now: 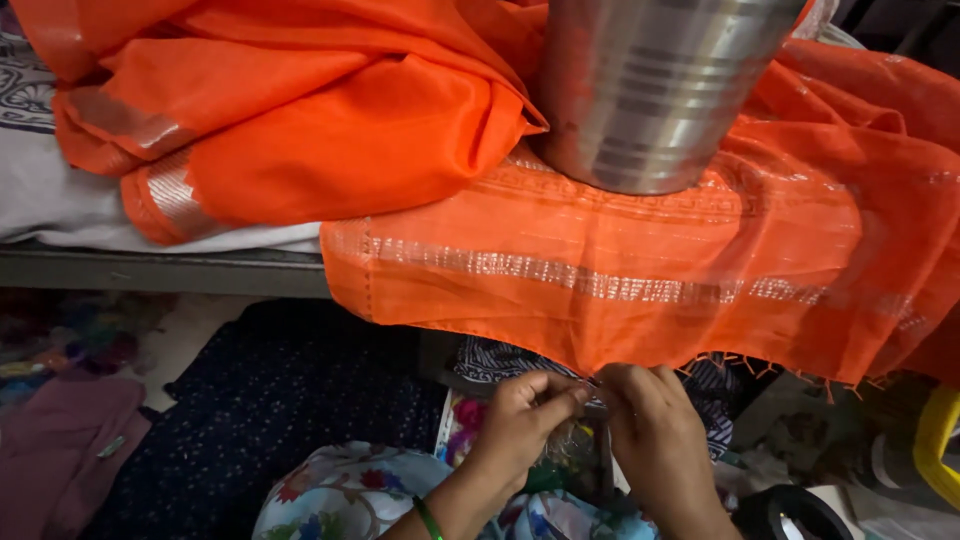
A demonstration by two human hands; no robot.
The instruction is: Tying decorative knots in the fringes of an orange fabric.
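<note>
An orange cloth (620,290) with silver woven bands hangs over the front edge of a bed or table. A large steel pot (655,90) stands on it near the top middle. My left hand (520,420) and my right hand (650,425) meet at the cloth's lower hem, fingers pinched together on the hem threads. A green bangle (428,518) is on my left wrist. Short orange tassels (760,368) hang along the hem to the right of my hands. What lies between my fingertips is too small to see.
More orange cloth (290,110) is bunched at the upper left on a white sheet (60,205). Below are a dark dotted fabric (280,400), a flowered cloth (350,490) on my lap, a purple cloth (60,440), a yellow object (935,440) and a black round thing (790,510).
</note>
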